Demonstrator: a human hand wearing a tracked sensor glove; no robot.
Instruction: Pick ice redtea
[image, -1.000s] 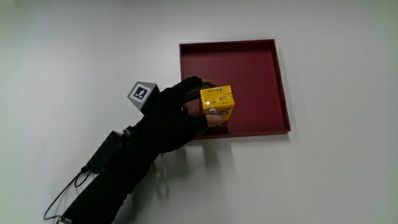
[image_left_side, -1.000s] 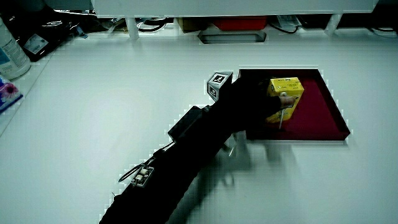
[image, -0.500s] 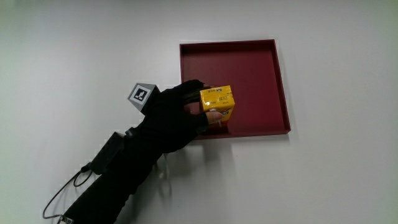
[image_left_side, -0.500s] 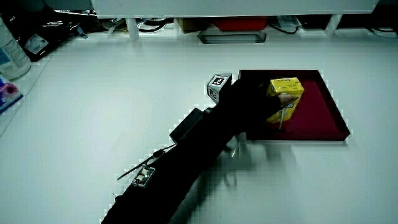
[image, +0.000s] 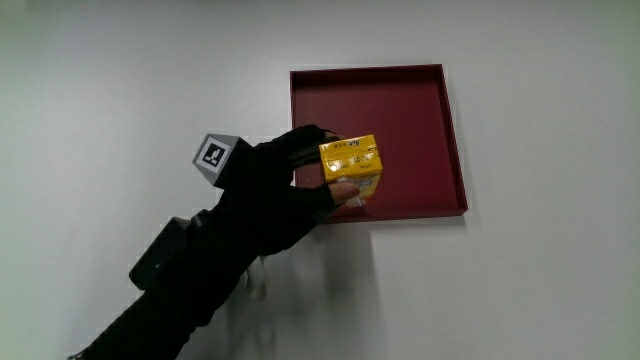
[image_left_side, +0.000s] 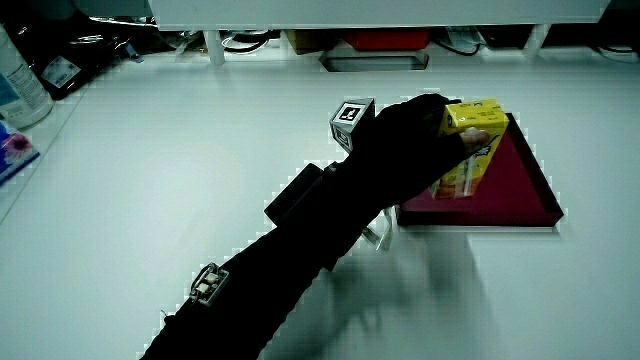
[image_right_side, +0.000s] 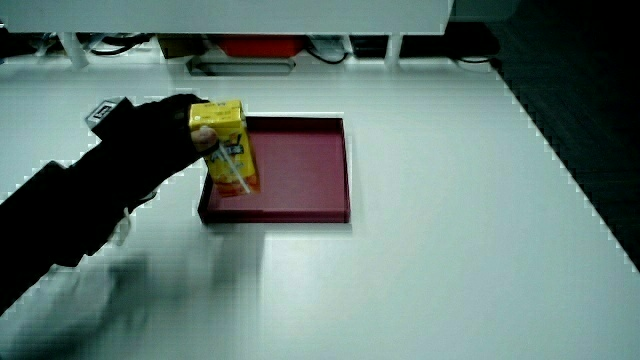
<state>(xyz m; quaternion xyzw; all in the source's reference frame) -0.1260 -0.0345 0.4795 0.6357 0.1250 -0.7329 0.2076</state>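
The hands (image: 285, 185) in the black glove have fingers clamped around a yellow ice redtea carton (image: 350, 168), gripping it from the side. The carton sits at the centre of the main view, over the corner of a dark red tray (image: 440, 120) nearest the person. In both side views the carton (image_left_side: 468, 147) appears lifted clear of the tray floor (image_right_side: 300, 170), upright with a slight tilt, a straw on its face (image_right_side: 232, 160). The patterned cube (image: 214, 156) rides on the glove's back, over the white surface (image: 540, 280) beside the tray. The forearm (image_left_side: 290, 260) stretches toward the person across the surface
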